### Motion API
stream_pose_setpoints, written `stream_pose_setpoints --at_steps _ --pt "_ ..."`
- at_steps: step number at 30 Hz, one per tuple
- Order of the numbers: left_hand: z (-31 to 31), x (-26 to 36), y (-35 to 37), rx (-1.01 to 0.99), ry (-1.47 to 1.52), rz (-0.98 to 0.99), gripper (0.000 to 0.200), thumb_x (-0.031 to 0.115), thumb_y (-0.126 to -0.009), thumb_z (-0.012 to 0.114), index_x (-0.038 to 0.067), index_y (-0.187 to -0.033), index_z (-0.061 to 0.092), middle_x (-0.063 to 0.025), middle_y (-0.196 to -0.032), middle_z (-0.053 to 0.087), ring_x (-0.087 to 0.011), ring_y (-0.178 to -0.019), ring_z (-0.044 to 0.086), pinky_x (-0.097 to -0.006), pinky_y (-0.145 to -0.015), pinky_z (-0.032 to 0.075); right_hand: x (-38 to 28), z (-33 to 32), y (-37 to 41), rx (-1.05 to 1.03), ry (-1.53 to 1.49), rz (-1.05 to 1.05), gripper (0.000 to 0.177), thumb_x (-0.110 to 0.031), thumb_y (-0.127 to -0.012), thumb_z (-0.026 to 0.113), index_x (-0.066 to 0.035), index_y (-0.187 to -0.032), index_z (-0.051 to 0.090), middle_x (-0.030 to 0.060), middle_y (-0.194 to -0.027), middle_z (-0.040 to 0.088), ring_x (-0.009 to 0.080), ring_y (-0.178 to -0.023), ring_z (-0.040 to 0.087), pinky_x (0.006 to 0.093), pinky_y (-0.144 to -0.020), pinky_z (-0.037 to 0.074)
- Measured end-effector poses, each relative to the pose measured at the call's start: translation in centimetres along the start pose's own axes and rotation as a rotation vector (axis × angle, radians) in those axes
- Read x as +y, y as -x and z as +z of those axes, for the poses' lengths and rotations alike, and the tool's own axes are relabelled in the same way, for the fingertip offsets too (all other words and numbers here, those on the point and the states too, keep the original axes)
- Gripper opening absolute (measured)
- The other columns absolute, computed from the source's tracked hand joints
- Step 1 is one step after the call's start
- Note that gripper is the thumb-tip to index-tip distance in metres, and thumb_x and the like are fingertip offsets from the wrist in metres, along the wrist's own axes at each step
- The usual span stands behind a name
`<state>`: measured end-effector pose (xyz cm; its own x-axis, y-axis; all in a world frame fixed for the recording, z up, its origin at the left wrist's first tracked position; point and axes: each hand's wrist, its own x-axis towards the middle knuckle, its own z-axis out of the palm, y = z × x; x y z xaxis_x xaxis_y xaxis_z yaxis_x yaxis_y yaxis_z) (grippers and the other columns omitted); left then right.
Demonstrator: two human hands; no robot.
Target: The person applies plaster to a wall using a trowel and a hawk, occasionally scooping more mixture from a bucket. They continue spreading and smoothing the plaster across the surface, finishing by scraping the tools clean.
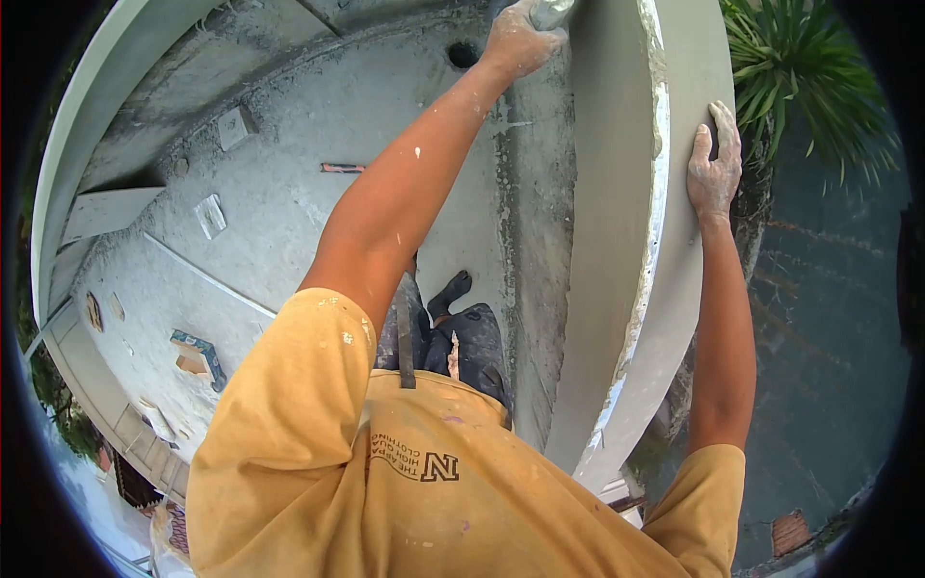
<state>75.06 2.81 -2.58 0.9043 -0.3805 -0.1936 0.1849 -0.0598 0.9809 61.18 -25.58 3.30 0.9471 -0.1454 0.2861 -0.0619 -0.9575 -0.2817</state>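
With the left hand (pixel 525 40) curled, fingers closed around a pale, grey-smeared object (pixel 552 12), partly cut off by the top of the view; too little visible to tell its full shape. Held just beside the inner side of the curved, light-grey wall (pixel 612 193), near its far end; contact impossible to judge. With the right hand (pixel 715 171) open and dusted with pale powder, laid against the wall's smooth outer side, thumb apart from the fingers.

Between the wall's two smooth grey surfaces, running lengthwise, a rough, white-streaked edge (pixel 660 125). To the left of the wall, on the dusty grey floor (pixel 289 222): a dark round hole (pixel 462 55), an orange-and-black strip (pixel 342 168), a small whitish block (pixel 210 217), a long, thin pale strip (pixel 207 275) and an angular, blue-patterned piece (pixel 200 358). To the right of the wall, beyond the right hand's fingers, a green plant with long, narrow leaves (pixel 800 72).
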Motion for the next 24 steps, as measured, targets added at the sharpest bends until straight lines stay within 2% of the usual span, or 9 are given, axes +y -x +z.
stream_pose_setpoints --at_steps 1,4,7,10,14,17,19,21,24 --pt "2.9 -4.3 0.3 0.204 0.007 0.145 0.044 0.016 -0.077 0.072 -0.004 -0.116 0.063 -0.0098 -0.097 0.07 -0.017 -0.086 0.066 -0.031 -0.077 0.054 -0.2 0.0 0.0 -0.001 -0.006 0.012 0.038 -0.017 -0.095 0.055 -0.005 -0.131 0.058 0.014 -0.139 0.055 0.0315 -0.132 0.048 0.0413 -0.113 0.035" --pt "8.4 -6.0 9.9 0.188 -0.063 0.014 0.045 0.014 -0.079 0.071 0.006 -0.122 0.06 -0.0135 -0.092 0.07 -0.0165 -0.082 0.067 -0.0329 -0.076 0.054 0.4 0.3 0.1 0.007 -0.009 0.001 0.038 -0.019 -0.095 0.054 -0.006 -0.131 0.058 0.0137 -0.14 0.054 0.0309 -0.133 0.047 0.0406 -0.114 0.034" --pt "15.7 -9.0 24.0 0.243 -0.04 0.147 0.049 0.006 -0.08 0.072 0.002 -0.127 0.057 -0.0217 -0.114 0.068 -0.0315 -0.107 0.068 -0.0367 -0.09 0.054 0.6 0.6 -0.2 0.001 0.003 0.014 0.041 -0.024 -0.097 0.052 -0.007 -0.133 0.057 0.0128 -0.142 0.053 0.029 -0.135 0.045 0.0387 -0.115 0.033" --pt "20.6 -9.1 36.5 0.192 0.03 0.129 0.051 0.005 -0.079 0.074 0.001 -0.127 0.058 -0.0207 -0.129 0.062 -0.0314 -0.122 0.06 -0.0397 -0.103 0.048 1.5 0.8 -0.3 0.002 0.02 0.008 0.043 -0.028 -0.098 0.05 -0.009 -0.135 0.056 0.0106 -0.144 0.052 0.0267 -0.135 0.045 0.0374 -0.116 0.032" --pt "17.4 -12.2 44.2 0.043 -0.093 0.238 0.046 0.007 -0.082 0.071 0.0 -0.125 0.059 -0.0203 -0.121 0.065 -0.0322 -0.115 0.063 -0.0392 -0.097 0.051 1.9 -0.1 -1.2 -0.063 -0.014 0.024 0.045 -0.031 -0.099 0.046 -0.005 -0.134 0.057 0.014 -0.14 0.055 0.029 -0.133 0.048 0.0369 -0.114 0.033" --pt "10.1 -10.0 48.9 0.115 0.116 -0.233 0.041 0.012 -0.086 0.069 -0.002 -0.123 0.059 -0.0176 -0.105 0.069 -0.0191 -0.095 0.068 -0.0328 -0.085 0.052 -0.3 -3.2 -1.9 0.004 -0.007 0.063 0.044 -0.032 -0.1 0.049 -0.001 -0.13 0.06 0.0145 -0.131 0.063 0.0268 -0.124 0.057 0.0352 -0.107 0.04" --pt "5.6 -12.7 52.0 0.327 0.185 -0.258 0.041 0.015 -0.086 0.071 -0.002 -0.121 0.059 -0.0097 -0.101 0.069 -0.0163 -0.09 0.066 -0.0306 -0.081 0.052 -7.1 -7.0 1.8 0.145 -0.292 0.067 0.036 -0.026 -0.099 0.057 0.001 -0.122 0.065 0.0121 -0.12 0.069 0.0198 -0.109 0.065 0.0307 -0.097 0.048" --pt "-0.4 -12.6 54.8 0.495 0.513 -0.517 0.037 0.011 -0.086 0.071 -0.005 -0.117 0.06 -0.0094 -0.105 0.068 -0.0182 -0.093 0.067 -0.0319 -0.08 0.053 -15.0 -10.5 9.4 0.159 -0.521 0.002 0.023 -0.016 -0.097 0.062 0.002 -0.11 0.069 0.0099 -0.11 0.072 0.0132 -0.096 0.067 0.0255 -0.088 0.051" --pt "-7.9 -16.3 58.6 0.791 0.8 -0.45 0.041 0.009 -0.085 0.07 -0.008 -0.12 0.058 -0.0135 -0.111 0.065 -0.0237 -0.099 0.067 -0.0379 -0.084 0.055 -21.5 -9.7 24.3 -0.153 -0.999 0.036 0.013 -0.014 -0.095 0.066 -0.002 -0.095 0.072 0.0093 -0.099 0.074 0.0129 -0.094 0.067 0.0264 -0.084 0.054"
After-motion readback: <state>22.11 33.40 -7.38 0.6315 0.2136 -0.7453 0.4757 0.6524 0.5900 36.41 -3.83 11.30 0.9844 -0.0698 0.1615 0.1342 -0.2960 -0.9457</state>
